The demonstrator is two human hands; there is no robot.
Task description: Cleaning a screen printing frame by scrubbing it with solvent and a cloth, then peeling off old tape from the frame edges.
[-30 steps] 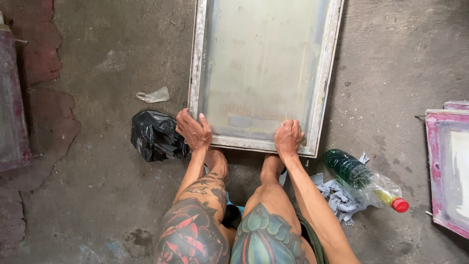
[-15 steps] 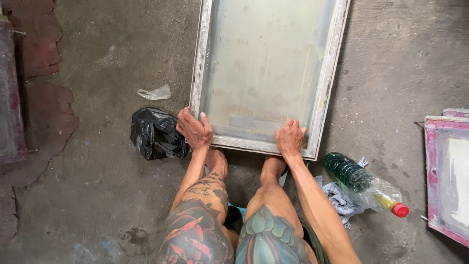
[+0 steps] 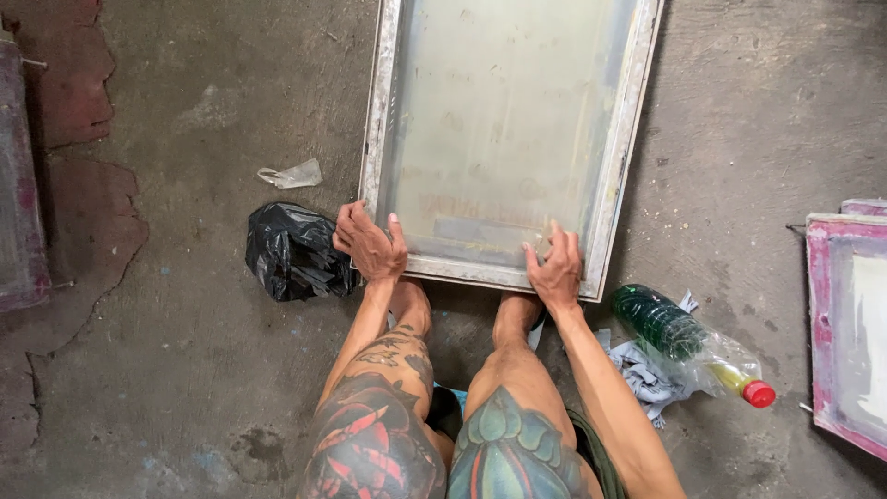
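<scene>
Your left hand [image 3: 371, 245] is clamped over the near left corner of the large rectangular screen-printing frame with its pale metal rim and greyish mesh [image 3: 506, 120], fingers curled over the rim, thumb towards the mesh. Your right hand [image 3: 555, 268] grips the near rail close to the right corner, fingers hooked over the edge onto the mesh side. The frame lies on the rough grey concrete floor [image 3: 203, 370] at twelve o'clock from your knees, its near edge just ahead of your feet and its far end out of view.

To handle it well, I would keep both grips on the metal rim and off the mesh; your right fingertips look to rest on the stretched fabric, which probably dents easily. Spread your hands to the two corners so the frame stays level, and keep your wrists straight.

Mind what lies close: the crumpled black plastic bag [image 3: 294, 251] touches or nearly touches the frame's corner at nine o'clock of your left hand, and the clear plastic bottle of dark green liquid with a red cap [image 3: 688, 342] lies on a grey rag [image 3: 651, 374] at four o'clock of your right hand. A pink-stained frame [image 3: 845, 323] sits well apart at three o'clock.
</scene>
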